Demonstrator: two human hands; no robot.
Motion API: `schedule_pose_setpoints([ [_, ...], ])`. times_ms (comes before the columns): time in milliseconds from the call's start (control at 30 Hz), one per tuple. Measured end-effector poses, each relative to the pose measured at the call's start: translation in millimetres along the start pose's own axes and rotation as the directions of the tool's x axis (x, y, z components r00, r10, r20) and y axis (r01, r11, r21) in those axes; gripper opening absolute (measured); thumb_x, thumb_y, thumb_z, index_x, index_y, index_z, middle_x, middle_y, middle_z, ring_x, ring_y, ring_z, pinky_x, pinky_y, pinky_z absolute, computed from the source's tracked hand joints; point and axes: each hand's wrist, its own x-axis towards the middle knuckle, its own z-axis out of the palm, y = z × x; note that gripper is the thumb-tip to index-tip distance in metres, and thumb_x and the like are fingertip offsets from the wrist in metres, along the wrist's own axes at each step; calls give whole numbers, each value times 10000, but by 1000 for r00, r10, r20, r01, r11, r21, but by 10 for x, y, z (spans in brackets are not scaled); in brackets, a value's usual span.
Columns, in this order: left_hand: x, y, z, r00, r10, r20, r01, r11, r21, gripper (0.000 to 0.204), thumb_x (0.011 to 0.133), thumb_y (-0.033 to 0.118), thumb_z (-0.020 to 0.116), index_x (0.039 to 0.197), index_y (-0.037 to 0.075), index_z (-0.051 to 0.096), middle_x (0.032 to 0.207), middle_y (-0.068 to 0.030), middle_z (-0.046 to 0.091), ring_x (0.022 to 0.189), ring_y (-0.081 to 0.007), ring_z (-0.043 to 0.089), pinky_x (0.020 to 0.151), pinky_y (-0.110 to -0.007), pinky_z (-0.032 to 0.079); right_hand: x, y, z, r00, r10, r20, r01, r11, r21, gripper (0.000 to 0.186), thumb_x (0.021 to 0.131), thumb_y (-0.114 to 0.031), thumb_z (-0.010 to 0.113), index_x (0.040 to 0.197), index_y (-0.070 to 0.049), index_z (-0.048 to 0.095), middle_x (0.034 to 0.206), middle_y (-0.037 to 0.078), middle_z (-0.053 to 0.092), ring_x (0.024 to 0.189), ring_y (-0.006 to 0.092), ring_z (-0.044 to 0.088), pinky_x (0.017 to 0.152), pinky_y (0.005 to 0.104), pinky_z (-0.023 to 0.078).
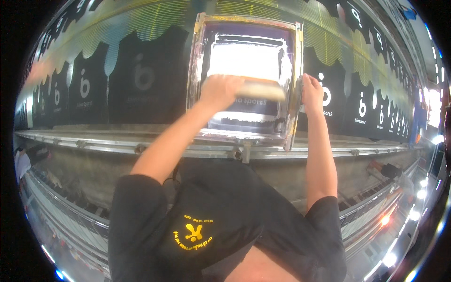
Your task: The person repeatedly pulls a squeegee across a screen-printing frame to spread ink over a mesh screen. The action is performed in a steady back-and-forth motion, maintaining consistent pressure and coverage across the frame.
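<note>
A metal-edged printing screen (197,56) lies on the long bed, with thick white ink (242,58) across its upper part and reversed pale lettering lower down. My left hand (221,88) is closed on a long squeegee (263,90), blurred by motion, which lies crosswise over the middle of the screen. My right hand (311,89) has its fingers closed on the screen's right side bar, above a black cut garment panel bearing a white printed design.
Rows of black panels (84,98) with pale prints line the bed on both sides (364,108). A metal rail (112,140) runs along the near edge, above railings and lights below. At the far left edge is a small part of what may be a person (22,160).
</note>
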Motion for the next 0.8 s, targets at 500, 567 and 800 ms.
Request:
schedule_pose_setpoints([
  [500,-1562,-7,-724,989,-5,145,9,1000,-26,607,760,43,770,1363,100,726,1366,-55,752,1278,-243,690,1134,-457,456,-493,49,927,963,-260,-64,268,923,277,264,1054,-270,774,1147,-24,762,830,-67,631,704,22,497,604,229,374],
  [567,-1739,-426,-951,977,-55,206,55,998,6,617,746,50,783,1358,111,739,1377,-54,755,1283,-230,689,1140,-459,451,-518,291,1488,940,-327,-92,339,880,333,245,1074,-242,752,1157,-11,744,901,-35,695,758,33,575,645,224,440],
  [800,-2552,-1666,-1670,948,-210,238,189,976,109,613,748,79,809,1356,130,749,1382,-51,761,1277,-239,692,1159,-483,432,-1325,356,3209,969,-239,-62,247,937,249,237,1088,-257,729,1179,-38,735,842,-71,630,714,23,481,629,235,392],
])
